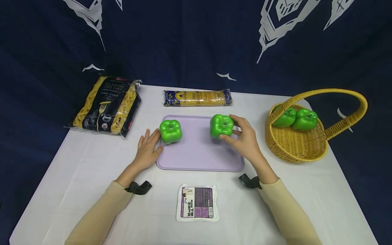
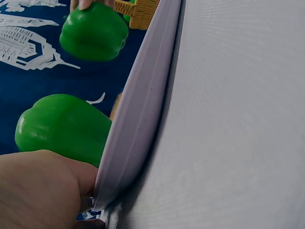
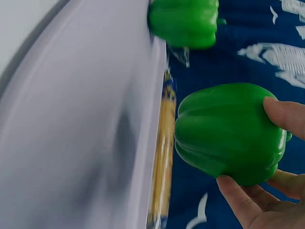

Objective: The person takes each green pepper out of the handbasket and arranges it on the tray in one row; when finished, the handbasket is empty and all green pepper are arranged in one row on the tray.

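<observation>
- Head view: right hand (image 1: 246, 139) pinches the held pepper (image 1: 221, 126) between thumb and fingers, thumb on the near side.
- Held pepper: located over the right half of the tray (image 1: 199, 154); the right wrist view shows it raised clear of the surface, with a shadow on the tray.
- Left hand (image 1: 147, 151): not pinching; fingers extended and slightly spread, hand at the left edge of the tray, thumb against the rim. Index fingertip is at the side of the tray pepper (image 1: 170, 131); contact cannot be told.
- Tray pepper: located at the left end of the tray, near the rear corner.
- Basket (image 1: 277, 149): woven, yellow, arched handle, right of the tray. Contents: 2 green peppers (image 1: 304, 119), side by side toward the rear.
- Penne bag (image 1: 105, 105): rear left of the table (image 1: 92, 170). Legible label: "SELEZIONE ORO CHEF", "PENNE RIGATE"; a fork is pictured. Smaller print is not legible.
- Spaghetti pack (image 1: 199, 98): behind the tray, lying crosswise; clear film, patterned blue ends, print too small to read.
- Pouch (image 1: 197, 203): white, flat, in front of the tray. Label is purple and white with bold Chinese characters and a barcode; fine print is not legible.
- Backdrop (image 1: 183, 41): dark blue cloth with white line motifs.
</observation>
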Available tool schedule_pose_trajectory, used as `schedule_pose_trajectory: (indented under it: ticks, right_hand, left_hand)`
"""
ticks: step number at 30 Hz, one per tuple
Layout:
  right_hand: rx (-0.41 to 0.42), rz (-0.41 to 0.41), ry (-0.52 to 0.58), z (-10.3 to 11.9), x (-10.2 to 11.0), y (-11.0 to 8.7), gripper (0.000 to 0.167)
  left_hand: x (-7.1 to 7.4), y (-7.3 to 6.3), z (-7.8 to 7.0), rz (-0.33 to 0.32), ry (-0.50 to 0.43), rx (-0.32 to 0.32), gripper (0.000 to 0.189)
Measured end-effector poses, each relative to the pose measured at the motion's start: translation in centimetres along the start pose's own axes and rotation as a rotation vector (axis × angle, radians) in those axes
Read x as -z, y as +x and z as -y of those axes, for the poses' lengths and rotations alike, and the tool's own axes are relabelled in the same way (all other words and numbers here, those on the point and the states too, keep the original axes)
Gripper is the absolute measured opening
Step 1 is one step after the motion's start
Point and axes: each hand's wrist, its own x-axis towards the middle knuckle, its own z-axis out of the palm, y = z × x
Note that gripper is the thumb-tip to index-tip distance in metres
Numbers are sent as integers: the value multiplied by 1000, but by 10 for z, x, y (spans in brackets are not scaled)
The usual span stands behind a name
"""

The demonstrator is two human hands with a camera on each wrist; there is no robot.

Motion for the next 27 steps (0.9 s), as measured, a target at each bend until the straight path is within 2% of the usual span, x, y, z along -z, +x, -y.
schedule_pose_trajectory:
  ticks: [6, 12, 19, 27]
  right_hand:
    - [25, 67, 54, 13, -29, 13, 78]
    - [31, 101, 97, 19, -48, 20, 78]
    - [7, 133, 116, 19, -62, 23, 77]
    - [3, 162, 82, 16, -72, 24, 78]
  left_hand:
    - [0, 0, 0, 6, 0, -1, 63]
    - [1, 0, 0, 4, -1, -1, 63]
    - [0, 0, 0, 4, -1, -8, 63]
    - [0, 0, 1, 3, -3, -8, 63]
